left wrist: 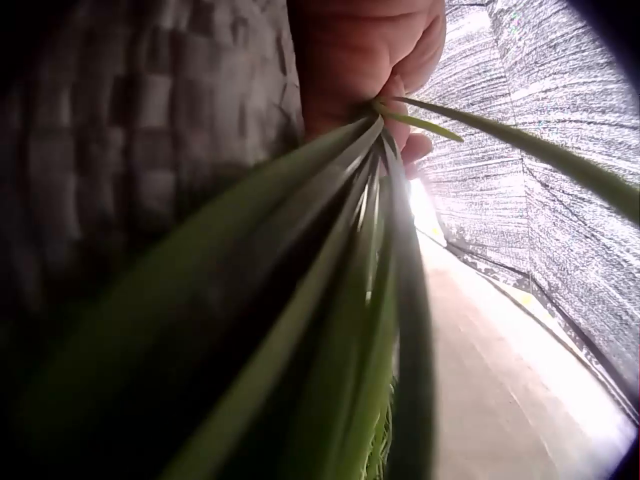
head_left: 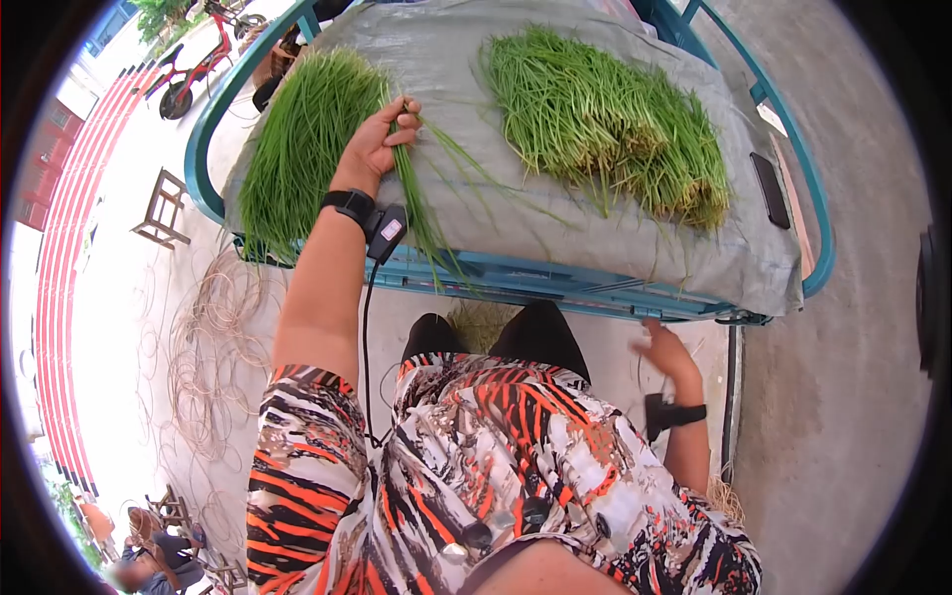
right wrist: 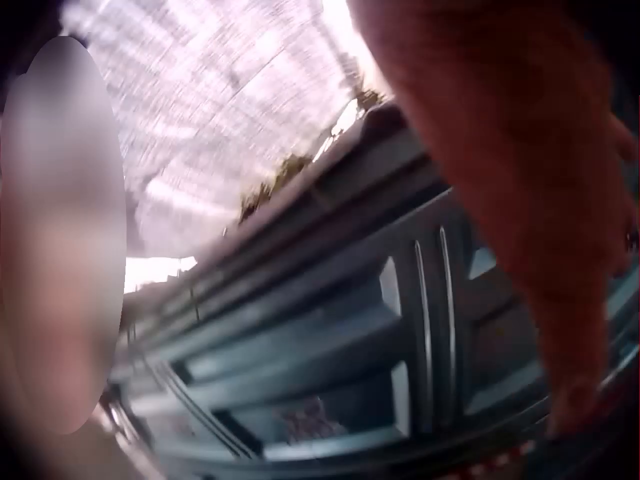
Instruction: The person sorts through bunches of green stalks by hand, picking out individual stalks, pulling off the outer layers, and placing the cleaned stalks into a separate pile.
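My left hand [head_left: 377, 141] pinches a few long green chives [head_left: 409, 188] near their ends, and their blades hang down over the cart's near edge. Close up in the left wrist view, the blades fan out from between the fingers and thumb. Directly left of that hand lies a thick heap of chives [head_left: 307, 149]. A second, wider pile of chives [head_left: 595, 114] is on the right of the grey sheet, pale cut ends facing me. Down beside my body, below the cart's edge, my right hand [head_left: 670, 353] is blurred, its fingers loosely extended and holding nothing visible.
A grey sheet [head_left: 456, 59] covers the bed of a blue cart with a curved rail [head_left: 203, 129]. A phone [head_left: 770, 190] lies at the right edge. Loose twine [head_left: 213, 347] and a wooden stool [head_left: 162, 210] are on the floor at left. A person [head_left: 164, 550] sits lower left.
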Demonstrator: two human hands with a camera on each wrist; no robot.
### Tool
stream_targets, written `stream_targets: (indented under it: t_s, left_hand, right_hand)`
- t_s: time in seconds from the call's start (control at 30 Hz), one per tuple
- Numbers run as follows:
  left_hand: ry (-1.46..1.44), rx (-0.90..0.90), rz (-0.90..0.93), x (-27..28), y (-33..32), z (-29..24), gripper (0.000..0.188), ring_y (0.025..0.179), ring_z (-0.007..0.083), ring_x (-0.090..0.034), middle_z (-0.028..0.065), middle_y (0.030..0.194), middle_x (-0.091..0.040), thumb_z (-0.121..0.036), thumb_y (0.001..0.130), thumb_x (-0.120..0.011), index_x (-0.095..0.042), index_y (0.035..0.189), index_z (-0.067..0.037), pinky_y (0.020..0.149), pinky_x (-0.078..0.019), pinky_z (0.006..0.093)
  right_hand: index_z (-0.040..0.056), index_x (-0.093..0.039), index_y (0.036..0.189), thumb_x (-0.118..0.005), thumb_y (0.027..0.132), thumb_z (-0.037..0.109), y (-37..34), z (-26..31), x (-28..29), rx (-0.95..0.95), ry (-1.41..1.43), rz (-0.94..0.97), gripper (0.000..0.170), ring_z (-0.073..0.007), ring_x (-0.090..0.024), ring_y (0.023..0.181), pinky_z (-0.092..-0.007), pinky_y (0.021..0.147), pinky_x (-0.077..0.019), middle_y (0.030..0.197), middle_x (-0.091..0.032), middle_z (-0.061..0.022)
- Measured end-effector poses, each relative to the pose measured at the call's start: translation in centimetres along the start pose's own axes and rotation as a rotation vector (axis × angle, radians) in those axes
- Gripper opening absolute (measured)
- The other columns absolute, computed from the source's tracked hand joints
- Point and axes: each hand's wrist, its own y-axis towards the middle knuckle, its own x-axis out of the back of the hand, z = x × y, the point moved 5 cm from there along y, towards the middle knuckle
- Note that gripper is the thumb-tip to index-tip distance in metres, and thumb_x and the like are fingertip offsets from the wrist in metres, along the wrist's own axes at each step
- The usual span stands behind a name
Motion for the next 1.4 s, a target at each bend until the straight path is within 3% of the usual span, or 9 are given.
stream_targets:
  t_s: [0.03, 0.17, 0.27, 0.4, 0.63, 0.73, 0.83, 1.03, 1.4]
  left_hand:
    - [-0.006, 0.0, -0.022, 0.0, 0.0, 0.0, 0.016, 0.063, 0.0078, -0.044, 0.0072, 0.087, -0.051, -0.017, 0.098, -0.043, -0.047, 0.095, -0.001, 0.037, -0.0318, 0.0163]
    - [0.031, 0.005, -0.062, 0.0, -0.3, -0.2, 0.017, 0.06, 0.0071, -0.043, 0.0063, 0.086, -0.052, -0.017, 0.098, -0.043, -0.047, 0.095, -0.002, 0.037, -0.0316, 0.0162]
    - [0.057, 0.001, -0.056, -0.8, -0.5, 0.2, 0.016, 0.058, 0.0067, -0.043, 0.0058, 0.086, -0.052, -0.018, 0.098, -0.044, -0.048, 0.094, -0.003, 0.037, -0.0312, 0.016]
    - [0.062, -0.002, -0.097, -2.0, -1.5, 1.1, 0.016, 0.057, 0.0063, -0.043, 0.0055, 0.086, -0.053, -0.018, 0.098, -0.044, -0.049, 0.094, -0.004, 0.036, -0.0309, 0.0157]
    - [-0.004, -0.005, -0.141, -0.7, -5.1, 4.0, 0.015, 0.058, 0.0061, -0.045, 0.0052, 0.085, -0.054, -0.018, 0.097, -0.045, -0.051, 0.096, -0.004, 0.036, -0.0322, 0.0152]
    - [-0.069, 0.017, -0.145, -0.7, -5.5, 4.7, 0.015, 0.058, 0.0061, -0.045, 0.0051, 0.085, -0.054, -0.017, 0.097, -0.045, -0.051, 0.097, -0.003, 0.036, -0.0325, 0.0151]
    - [-0.062, 0.01, -0.134, -0.6, -5.3, 4.7, 0.015, 0.058, 0.0061, -0.045, 0.0053, 0.085, -0.054, -0.017, 0.097, -0.045, -0.051, 0.097, -0.003, 0.036, -0.0327, 0.015]
    - [0.019, 0.002, -0.158, -1.1, -5.5, 3.7, 0.015, 0.058, 0.0057, -0.045, 0.0057, 0.086, -0.054, -0.017, 0.097, -0.045, -0.051, 0.096, -0.003, 0.036, -0.0332, 0.015]
    - [0.34, -0.141, -0.231, -0.1, -3.5, 2.3, 0.017, 0.049, 0.0062, -0.043, 0.0062, 0.078, -0.057, -0.02, 0.096, -0.047, -0.051, 0.092, -0.004, 0.036, -0.0309, 0.0174]
  right_hand:
    - [0.0039, -0.056, 0.108, -0.058, 0.087, 0.022, 0.2, 0.1, 0.3, -0.079, -0.291, -0.064, 0.028, -0.0238, -0.06, 0.064, -0.0338, 0.066, -0.0505, 0.075, -0.064, -0.0132]
    - [0.0042, -0.064, 0.089, -0.06, 0.084, 0.032, 0.3, 3.8, 3.1, -0.465, 0.35, -0.181, 0.029, -0.029, -0.061, 0.062, -0.0351, 0.064, -0.0491, 0.08, -0.065, -0.0156]
    - [0.0015, -0.06, 0.083, -0.061, 0.085, 0.031, 1.2, 8.5, 5.0, -0.377, -0.183, -0.204, 0.03, -0.0324, -0.056, 0.055, -0.038, 0.059, -0.0468, 0.076, -0.063, -0.0173]
    - [0.0031, -0.061, 0.075, -0.061, 0.082, 0.027, 2.6, 13.0, 6.4, -0.091, -0.112, -0.527, 0.025, -0.0347, -0.057, 0.062, -0.0415, 0.061, -0.0461, 0.07, -0.061, -0.0152]
    - [0.007, -0.066, 0.091, -0.062, 0.08, 0.025, 0.6, 15.7, 4.3, -0.011, -0.329, 0.498, 0.021, -0.0279, -0.063, 0.072, -0.0371, 0.063, -0.0471, 0.075, -0.065, -0.0135]
    - [0.0057, -0.066, 0.091, -0.063, 0.081, 0.021, 2.2, 19.6, 7.4, -0.094, -0.043, 0.204, 0.019, -0.0242, -0.062, 0.068, -0.034, 0.061, -0.0468, 0.076, -0.065, -0.0124]
    - [0.0062, -0.064, 0.089, -0.065, 0.079, 0.016, 4.7, 22.6, 10.0, 0.118, 0.103, -0.167, 0.014, -0.0281, -0.061, 0.068, -0.0358, 0.06, -0.047, 0.079, -0.063, -0.012]
    - [0.0099, -0.065, 0.091, -0.066, 0.074, 0.006, 13.6, 26.8, 14.2, 0.486, -0.217, -0.589, 0.018, -0.0233, -0.056, 0.078, -0.0346, 0.068, -0.0447, 0.082, -0.059, -0.0049]
    - [0.017, -0.069, 0.084, -0.057, 0.073, 0.004, 20.3, 26.1, 11.6, 0.746, -0.614, -0.502, 0.021, -0.0211, -0.054, 0.085, -0.0365, 0.088, -0.0369, 0.077, -0.056, -0.0025]
